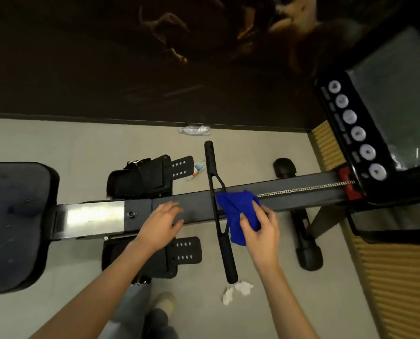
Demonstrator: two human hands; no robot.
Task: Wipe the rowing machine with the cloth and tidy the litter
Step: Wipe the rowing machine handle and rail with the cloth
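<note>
Currently rowing machine [302, 198] is lying across the floor [57, 143], pull handle [224, 253] sitting crosswise on its rail [199, 204]. Left hand [160, 223] is resting flat on the rail, fingers [173, 206] straight, holding nothing. Right hand [260, 228] is gripping the blue cloth [235, 211], bunched against rail by the handle. Crumpled tissues [238, 289], crushed bottle [194, 130], small bottle [198, 167] are lying on floor.

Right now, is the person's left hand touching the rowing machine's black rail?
Touching. The head view shows the left hand lying flat on the black rail, fingers straight across its top; the right hand grips the blue cloth.
</note>
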